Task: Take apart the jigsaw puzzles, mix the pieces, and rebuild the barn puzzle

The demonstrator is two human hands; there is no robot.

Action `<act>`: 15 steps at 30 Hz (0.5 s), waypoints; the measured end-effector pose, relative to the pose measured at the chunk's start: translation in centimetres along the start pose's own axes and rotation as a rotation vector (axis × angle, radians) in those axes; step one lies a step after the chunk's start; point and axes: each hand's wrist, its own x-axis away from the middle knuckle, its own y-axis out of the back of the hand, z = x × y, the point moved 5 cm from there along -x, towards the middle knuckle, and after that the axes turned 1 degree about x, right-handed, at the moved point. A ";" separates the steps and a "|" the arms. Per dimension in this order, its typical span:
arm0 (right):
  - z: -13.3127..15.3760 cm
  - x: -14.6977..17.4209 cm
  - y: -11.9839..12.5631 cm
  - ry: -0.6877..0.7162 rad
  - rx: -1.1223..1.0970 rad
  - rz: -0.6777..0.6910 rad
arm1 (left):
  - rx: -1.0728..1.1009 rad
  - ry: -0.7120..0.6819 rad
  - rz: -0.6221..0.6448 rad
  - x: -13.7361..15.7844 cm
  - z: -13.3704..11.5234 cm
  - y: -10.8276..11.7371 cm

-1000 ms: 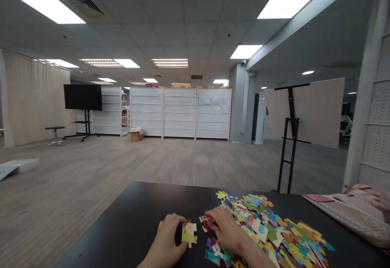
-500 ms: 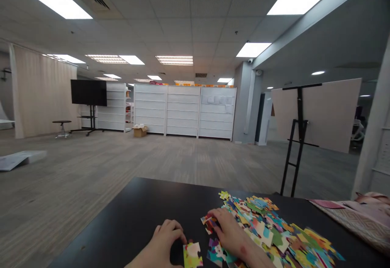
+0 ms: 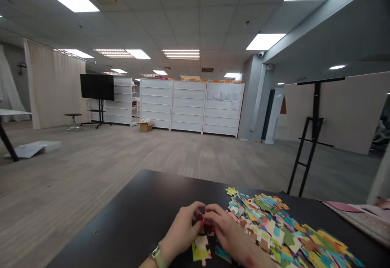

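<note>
My left hand [image 3: 184, 228] and my right hand [image 3: 227, 229] meet over the black table [image 3: 131, 219], fingers curled around a dark red jigsaw puzzle piece [image 3: 208, 224]. Fingers cover most of that piece, so its outline is hard to see. Just below lies a yellow-green puzzle piece [image 3: 201, 249], flat on the table. A teal puzzle piece [image 3: 223, 254] shows partly from under my right hand. Right of my right hand spreads a heap of loose, colourful puzzle pieces [image 3: 274, 229]. On my left wrist is a watch with a pale green band [image 3: 158, 256].
A patterned pink cloth item [image 3: 359, 219] lies at the table's right edge. Beyond the table stand a black easel stand [image 3: 307, 146], white shelving [image 3: 187, 105], a cardboard box [image 3: 145, 126], a screen on a stand [image 3: 97, 87] and a round stool [image 3: 73, 115].
My right hand has brought the dark red piece left and down from beside the heap. My left hand has moved right to meet it, its fingers closing in. The camera view has shifted slightly.
</note>
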 end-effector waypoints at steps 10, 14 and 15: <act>-0.4 0.3 0.1 -0.061 0.032 0.054 | -0.039 0.131 0.022 0.3 2.3 2.1; 0.0 0.4 -0.4 -0.051 0.004 0.106 | -0.152 0.147 -0.010 0.5 2.3 2.3; 0.0 0.4 -0.5 -0.050 0.002 0.110 | -0.184 0.152 -0.015 0.5 2.3 2.4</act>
